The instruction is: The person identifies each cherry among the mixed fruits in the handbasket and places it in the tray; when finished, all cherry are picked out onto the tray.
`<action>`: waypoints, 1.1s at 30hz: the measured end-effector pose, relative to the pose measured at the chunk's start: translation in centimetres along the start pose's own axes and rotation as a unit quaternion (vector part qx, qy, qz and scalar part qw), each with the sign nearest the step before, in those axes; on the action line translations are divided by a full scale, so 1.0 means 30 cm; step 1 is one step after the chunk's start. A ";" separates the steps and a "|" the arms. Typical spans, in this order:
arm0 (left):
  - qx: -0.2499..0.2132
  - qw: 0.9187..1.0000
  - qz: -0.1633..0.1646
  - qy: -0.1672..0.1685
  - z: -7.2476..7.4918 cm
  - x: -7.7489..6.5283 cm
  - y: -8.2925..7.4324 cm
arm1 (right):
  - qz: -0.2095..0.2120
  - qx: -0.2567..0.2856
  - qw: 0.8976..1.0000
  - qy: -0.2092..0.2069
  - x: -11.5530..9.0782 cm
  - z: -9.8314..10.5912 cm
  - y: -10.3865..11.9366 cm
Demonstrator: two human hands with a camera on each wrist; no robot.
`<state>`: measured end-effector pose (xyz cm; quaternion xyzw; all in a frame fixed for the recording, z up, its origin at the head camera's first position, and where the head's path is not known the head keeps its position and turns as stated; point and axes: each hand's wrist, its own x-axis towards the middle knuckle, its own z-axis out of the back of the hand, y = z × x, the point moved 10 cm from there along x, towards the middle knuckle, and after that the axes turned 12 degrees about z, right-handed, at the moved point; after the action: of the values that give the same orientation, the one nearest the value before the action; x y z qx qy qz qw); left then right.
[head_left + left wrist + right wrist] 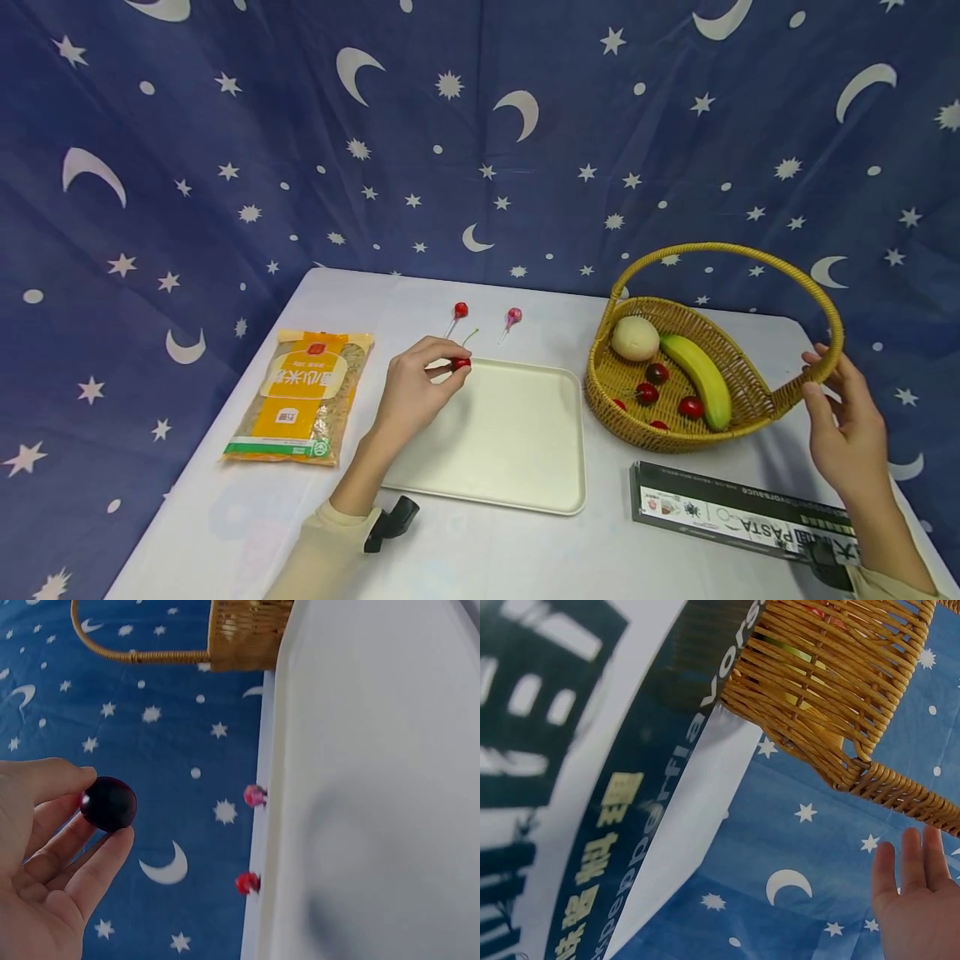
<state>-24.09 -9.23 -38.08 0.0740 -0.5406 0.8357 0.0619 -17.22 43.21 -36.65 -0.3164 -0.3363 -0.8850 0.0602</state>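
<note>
I have the left hand (417, 383) pinching a cherry (461, 364) above the tray (517, 442), right hand (851, 429) gripping the basket handle (708, 247).

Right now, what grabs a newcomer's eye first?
Probably the tall-handled basket on the right, holding a banana and cherries. Then the left hand, pinching a cherry near the far left corner of the pale tray. Behind hangs a blue moon-and-star curtain.
</note>
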 end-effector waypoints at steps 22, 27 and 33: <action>0.092 0.994 0.049 -0.024 0.057 -0.013 0.139 | -0.015 -0.036 0.999 -0.004 -0.011 0.005 -0.018; 0.114 0.991 0.067 -0.009 0.052 -0.008 0.167 | -0.025 -0.039 0.999 0.000 -0.011 -0.006 -0.024; 0.168 0.982 0.085 0.013 0.046 0.002 0.216 | -0.034 -0.040 0.999 0.004 -0.012 -0.014 -0.026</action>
<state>-25.25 -13.13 -43.30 0.0261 -0.3964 0.9176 -0.0160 -17.39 43.52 -37.55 -0.3031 -0.3107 -0.9007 0.0191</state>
